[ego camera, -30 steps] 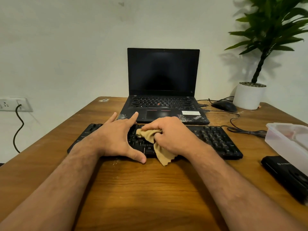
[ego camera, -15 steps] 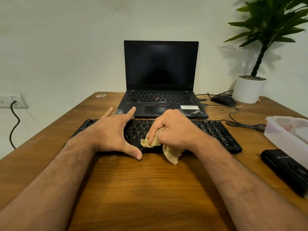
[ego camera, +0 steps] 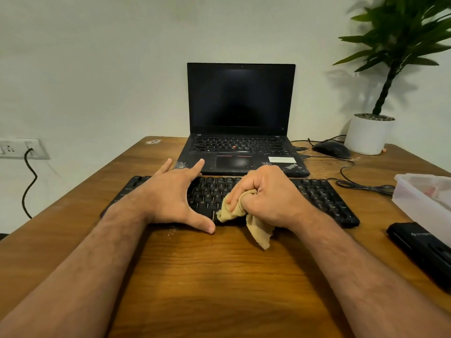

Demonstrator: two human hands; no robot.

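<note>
Now, the tan cloth [ego camera: 258,231] is bunched in the right hand [ego camera: 268,196] and pressed onto the near middle of the black keyboard [ego camera: 317,198]. Its wad sits on the lowest key rows, and a loose tail hangs over the keyboard's front edge onto the wooden table [ego camera: 219,276]. The right hand is clenched round the cloth, knuckles up and fingers curled under towards the left. Its forearm runs in from the lower right corner.

The left hand [ego camera: 170,198] lies flat and spread on the keyboard's left half, grasping nothing. Its fingers are straight and point away towards the laptop [ego camera: 241,98]. The thumb stretches along the keyboard's front edge, its tip just beside the cloth. That forearm comes in from the lower left.

The keyboard lies flat with the keys up. Its long axis runs left to right across the table, square to the person.

Just behind it the laptop stands open with a dark screen. To the laptop's right are a black mouse [ego camera: 332,149] and a white pot [ego camera: 368,135] holding a green plant. A black cable [ego camera: 366,187] trails between the mouse and the keyboard's right end. At the table's right edge sits a translucent plastic box [ego camera: 419,203], with a black case [ego camera: 424,250] just in front of it. On the wall at the left, a lead is plugged into a socket [ego camera: 14,148].
</note>
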